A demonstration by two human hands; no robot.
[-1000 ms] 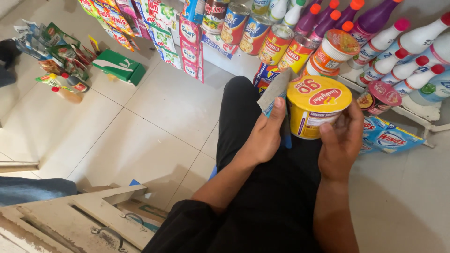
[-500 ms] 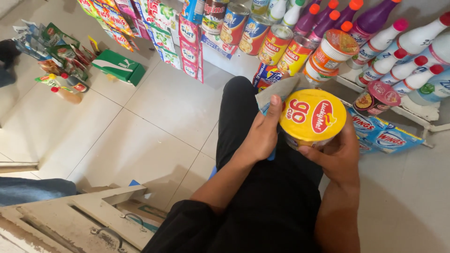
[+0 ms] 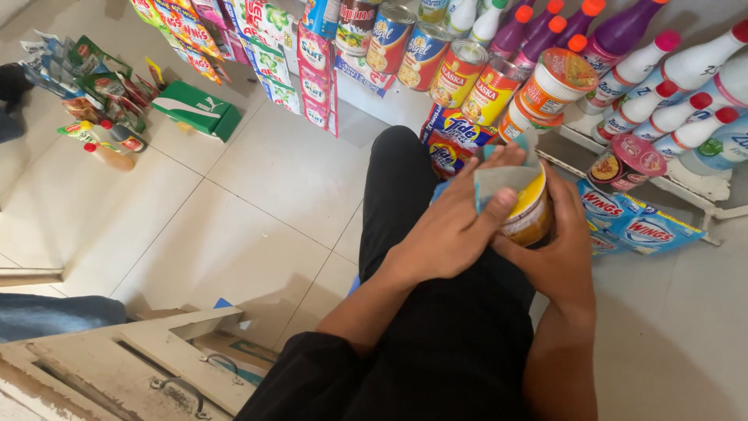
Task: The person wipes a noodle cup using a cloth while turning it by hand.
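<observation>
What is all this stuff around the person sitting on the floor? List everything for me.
Yellow can: one, yellow, held over the lap.
Cloth: one, grey, pressed on the can.
Tins: several, mixed colours, shelf ahead.
Bottles: many, white and purple with pink or orange caps, upper right.
Sachet strips: several, multicoloured, hanging upper middle.
Green box: one, on floor, left.
Blue packets: two, floor, right.
Left hand: holds cloth.
Right hand: grips can.

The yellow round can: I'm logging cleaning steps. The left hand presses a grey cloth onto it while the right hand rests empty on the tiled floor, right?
Not quite. In the head view the right hand grips the yellow round can; the left hand presses the grey cloth onto it.
</observation>
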